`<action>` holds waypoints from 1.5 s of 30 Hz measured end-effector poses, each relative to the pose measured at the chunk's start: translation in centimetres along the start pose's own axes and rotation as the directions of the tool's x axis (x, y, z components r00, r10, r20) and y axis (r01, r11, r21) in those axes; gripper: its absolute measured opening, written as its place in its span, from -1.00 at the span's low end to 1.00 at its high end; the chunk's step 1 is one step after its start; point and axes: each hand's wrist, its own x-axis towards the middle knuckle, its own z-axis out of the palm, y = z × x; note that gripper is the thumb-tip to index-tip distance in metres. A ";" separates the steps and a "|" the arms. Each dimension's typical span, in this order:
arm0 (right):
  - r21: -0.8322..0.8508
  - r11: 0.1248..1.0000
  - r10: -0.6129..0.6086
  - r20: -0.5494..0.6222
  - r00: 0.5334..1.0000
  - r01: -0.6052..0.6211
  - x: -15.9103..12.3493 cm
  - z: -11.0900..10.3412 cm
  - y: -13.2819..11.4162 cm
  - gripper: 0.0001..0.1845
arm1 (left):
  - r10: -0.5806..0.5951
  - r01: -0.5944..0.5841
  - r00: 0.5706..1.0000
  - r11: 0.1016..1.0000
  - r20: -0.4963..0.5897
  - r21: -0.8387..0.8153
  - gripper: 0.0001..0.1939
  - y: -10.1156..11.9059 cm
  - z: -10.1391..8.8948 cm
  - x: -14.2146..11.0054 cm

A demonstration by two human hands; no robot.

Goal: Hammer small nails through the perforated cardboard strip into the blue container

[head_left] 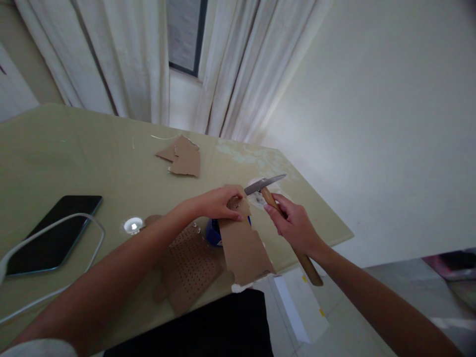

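Observation:
My right hand is closed round the wooden handle of a hammer. The hammer's narrow metal head is raised a little over the far end of a torn piece of cardboard. On that end lies my left hand, with thumb and fingers curved round a small dark patch and gripping the cardboard. Whether something small sits between the fingertips I cannot tell. Under the cardboard is a blue round object, mostly covered. Beside it lies a brown sheet with rows of small holes, partly behind my left forearm.
Torn cardboard scraps lie farther back on the pale green table. At left is a dark tablet with a white cable looping over it. Curtains and a wall stand behind; a white box-like object is on the floor.

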 end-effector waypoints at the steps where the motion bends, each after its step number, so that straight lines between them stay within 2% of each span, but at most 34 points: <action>1: -0.006 1.000 -0.005 0.004 1.000 0.005 0.0 0.1 0.0 -0.46 | -0.009 0.009 1.000 1.000 0.008 -0.005 -0.37 0.0 0.0 0.0; 6: -0.150 0.984 -0.074 0.144 0.987 0.095 -0.1 1.4 0.4 -0.50 | 0.028 -0.025 0.999 0.996 0.044 -0.085 -0.36 0.4 -0.1 0.0; 11: -0.164 0.981 -0.099 0.036 0.994 0.104 0.1 1.8 0.2 -0.44 | 0.030 -0.028 0.999 0.996 0.013 -0.087 -0.27 0.5 -0.1 -0.2; 13: -0.175 0.978 -0.103 0.045 0.994 0.110 0.1 1.8 0.2 -0.45 | 0.022 -0.021 1.000 0.997 0.014 -0.079 -0.27 0.4 -0.1 -0.2; 17: -0.207 0.967 -0.122 0.140 0.983 0.149 0.3 2.0 0.5 -0.54 | -0.058 0.060 0.997 0.997 0.057 -0.039 -0.31 0.2 -0.1 -0.2; 21: -0.156 0.984 -0.075 0.059 0.995 0.083 0.5 2.0 0.6 -0.49 | -0.122 0.121 0.989 0.993 0.081 0.010 -0.26 0.1 -0.2 -0.3; 26: -0.121 0.985 -0.106 0.143 0.984 0.123 0.7 1.8 0.6 -0.57 | -0.185 0.180 0.978 0.982 0.094 0.060 -0.23 0.3 -0.3 -0.3; 29: 0.000 0.998 -0.065 0.035 0.997 0.065 1.3 1.9 0.7 -0.53 | -0.229 0.216 0.964 0.971 0.136 0.107 -0.18 0.6 -0.6 -0.4; 31: 0.189 0.982 0.006 -0.074 0.997 0.008 2.3 2.0 0.8 -0.48 | -0.250 0.224 0.953 0.962 0.171 0.157 -0.16 0.8 -1.2 -0.5; 33: 0.363 0.932 0.061 -0.210 0.976 0.020 3.9 2.3 1.0 -0.43 | -0.244 0.217 0.956 0.962 0.162 0.168 -0.18 0.8 -2.3 -0.8; 36: 0.431 0.893 0.085 -0.452 0.888 0.134 7.0 3.0 1.5 -0.41 | -0.247 0.244 0.969 0.959 0.001 0.144 -0.26 0.1 -4.6 -1.5; 39: 0.394 0.891 0.083 -0.631 0.772 0.227 9.9 4.1 2.2 -0.43 | -0.320 0.352 0.935 0.896 -0.154 0.272 -0.47 -1.1 -6.8 -2.4; 40: 0.385 0.889 0.083 -0.665 0.742 0.246 10.7 4.5 2.5 -0.44 | -0.353 0.386 0.922 0.859 -0.158 0.336 -0.55 -1.6 -7.2 -2.6; 42: 0.382 0.887 0.094 -0.700 0.708 0.260 11.9 5.6 2.9 -0.44 | -0.450 0.441 0.888 0.779 -0.093 0.445 -0.70 -2.7 -7.4 -3.0; 45: 0.404 0.880 0.127 -0.704 0.699 0.248 12.5 7.0 3.6 -0.41 | -0.594 0.503 0.804 0.691 0.012 0.519 -0.84 -4.5 -6.4 -3.2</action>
